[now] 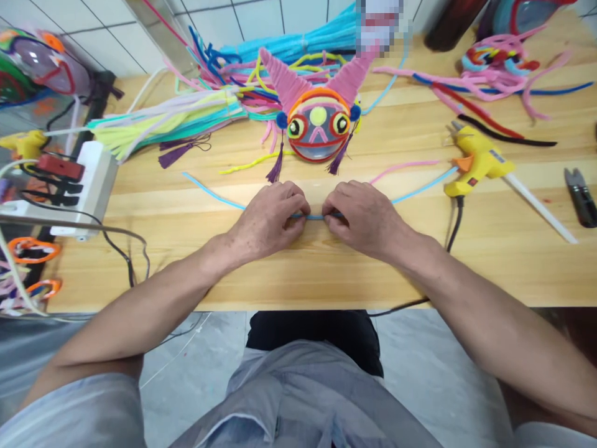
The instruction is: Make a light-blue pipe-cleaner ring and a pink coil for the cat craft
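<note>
A light blue pipe cleaner runs sideways through both hands, its ends curving up and away from me. My left hand pinches it left of its middle. Just to the right, my right hand pinches it too, leaving a short stretch showing between the fingers. Beyond my hands sits a mask-like figure with pink wrapped horns, ringed eyes and purple tassels. A pink pipe cleaner lies behind my right hand, and a yellow one lies behind my left.
At right, a yellow glue gun with its cord and black-handled pliers lie on the table. Pipe cleaner bundles lie at the back left. A power strip with cables and orange-handled scissors are at the left edge.
</note>
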### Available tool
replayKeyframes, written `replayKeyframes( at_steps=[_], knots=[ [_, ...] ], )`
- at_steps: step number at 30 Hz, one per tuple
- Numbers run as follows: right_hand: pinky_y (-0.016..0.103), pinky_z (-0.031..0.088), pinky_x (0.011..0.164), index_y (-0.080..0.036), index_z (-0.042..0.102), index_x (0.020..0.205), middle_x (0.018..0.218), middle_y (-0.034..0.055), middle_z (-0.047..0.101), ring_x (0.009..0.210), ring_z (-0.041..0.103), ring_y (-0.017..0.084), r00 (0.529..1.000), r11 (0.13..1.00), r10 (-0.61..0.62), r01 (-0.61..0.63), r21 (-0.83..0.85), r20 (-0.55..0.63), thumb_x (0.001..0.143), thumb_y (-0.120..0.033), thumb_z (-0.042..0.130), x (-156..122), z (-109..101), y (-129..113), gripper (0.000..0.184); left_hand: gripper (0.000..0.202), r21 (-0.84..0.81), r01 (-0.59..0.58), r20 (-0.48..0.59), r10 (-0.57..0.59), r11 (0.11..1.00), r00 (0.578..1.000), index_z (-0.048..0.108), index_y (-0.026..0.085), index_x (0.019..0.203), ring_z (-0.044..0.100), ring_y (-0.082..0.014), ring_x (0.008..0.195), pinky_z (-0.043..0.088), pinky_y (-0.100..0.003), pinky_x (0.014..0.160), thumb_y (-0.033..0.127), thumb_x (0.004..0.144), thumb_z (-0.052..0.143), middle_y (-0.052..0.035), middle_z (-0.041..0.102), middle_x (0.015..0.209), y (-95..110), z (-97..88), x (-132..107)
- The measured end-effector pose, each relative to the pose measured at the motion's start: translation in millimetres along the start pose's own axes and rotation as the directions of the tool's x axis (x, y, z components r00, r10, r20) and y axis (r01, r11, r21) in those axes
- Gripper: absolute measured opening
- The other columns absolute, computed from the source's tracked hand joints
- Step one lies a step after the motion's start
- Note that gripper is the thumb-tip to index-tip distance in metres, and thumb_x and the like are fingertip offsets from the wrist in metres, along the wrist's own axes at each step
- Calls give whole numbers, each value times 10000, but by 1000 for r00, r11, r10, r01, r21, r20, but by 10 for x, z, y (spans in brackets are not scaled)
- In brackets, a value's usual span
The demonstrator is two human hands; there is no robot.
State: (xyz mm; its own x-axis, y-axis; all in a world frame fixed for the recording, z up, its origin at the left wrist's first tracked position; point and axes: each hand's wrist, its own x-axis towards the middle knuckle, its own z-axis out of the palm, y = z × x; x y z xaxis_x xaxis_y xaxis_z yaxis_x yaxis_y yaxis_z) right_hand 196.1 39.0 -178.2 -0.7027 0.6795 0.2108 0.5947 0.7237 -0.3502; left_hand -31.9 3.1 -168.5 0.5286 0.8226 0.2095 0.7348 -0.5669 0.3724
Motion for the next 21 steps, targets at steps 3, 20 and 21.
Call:
replayKeyframes(
  at_steps=[3,20,21],
  knots=[
    [373,392,804,-197,697,899,907,94,685,892,580,256,1000,1000,12,-12,-4,29,864,-171,573,11,-14,-8,131,185,2,-16,-14,16,1000,1000,709,172,958,659,-227,961,502,-387,852,138,860,556,-96,700,1049,-18,26,-4],
    [398,442,838,-205,692,902,901,92,684,910,607,267,1000,1000,2,-2,18,9,857,-163,549,-10,-21,-3,156,165,25,-42,-15,42,999,999,695,163,943,645,-231,956,480,-383,832,129,876,548,-95,692,1011,-36,49,-2],
    [401,441,835,-203,693,898,897,92,683,909,607,269,1000,1000,4,-4,20,11,853,-163,553,-9,-20,-5,153,167,24,-42,-14,42,999,999,697,163,944,643,-231,959,481,-384,834,130,877,548,-96,692,1014,-40,56,-2]
  ],
)
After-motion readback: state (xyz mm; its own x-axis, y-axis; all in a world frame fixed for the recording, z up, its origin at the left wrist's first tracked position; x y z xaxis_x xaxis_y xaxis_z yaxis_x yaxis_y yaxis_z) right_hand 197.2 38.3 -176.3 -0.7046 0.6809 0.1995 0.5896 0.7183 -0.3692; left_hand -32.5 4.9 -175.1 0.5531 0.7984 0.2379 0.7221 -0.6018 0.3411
